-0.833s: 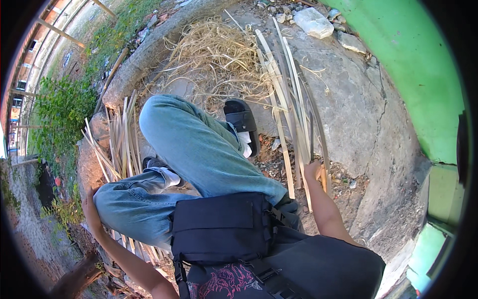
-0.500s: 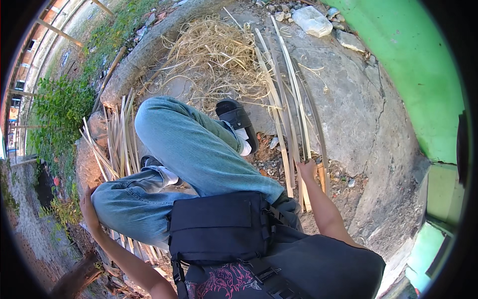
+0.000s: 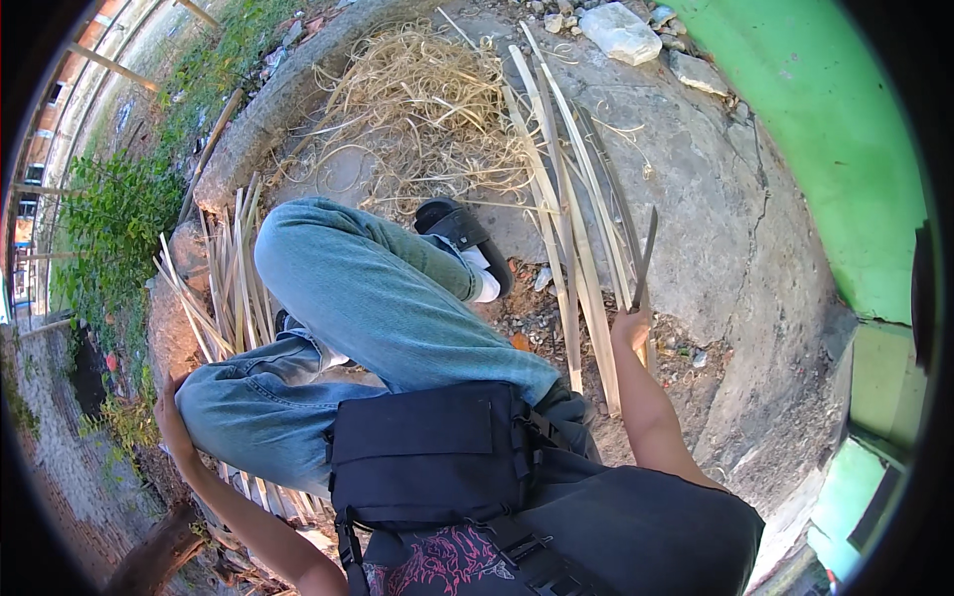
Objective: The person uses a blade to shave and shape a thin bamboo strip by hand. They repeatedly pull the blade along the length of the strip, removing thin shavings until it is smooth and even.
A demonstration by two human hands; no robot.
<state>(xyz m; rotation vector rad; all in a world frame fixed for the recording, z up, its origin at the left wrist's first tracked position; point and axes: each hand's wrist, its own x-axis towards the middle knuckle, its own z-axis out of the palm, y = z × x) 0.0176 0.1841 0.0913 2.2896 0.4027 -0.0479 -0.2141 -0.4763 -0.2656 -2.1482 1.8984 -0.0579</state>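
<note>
My right hand (image 3: 631,326) is closed around a knife (image 3: 647,253) with a long dark blade, its tip pointing away from me. Beneath and beside that hand lie long pale split-bamboo strips (image 3: 556,199), stretching away over the ground. The knife's handle is mostly hidden in my fingers. On the left, my left hand (image 3: 171,417) rests flat against the outside of my bent knee, fingers extended and holding nothing.
A heap of curly shavings (image 3: 427,109) lies ahead. More strips (image 3: 238,268) are stacked left of my legs, beside a green bush (image 3: 124,223). A green wall (image 3: 825,149) rises at right. Stones (image 3: 621,35) sit at the far end of the concrete.
My right hand has moved slightly right from the strips and taken hold of the knife, whose blade is now lifted over them. My left hand stays on the knee.
</note>
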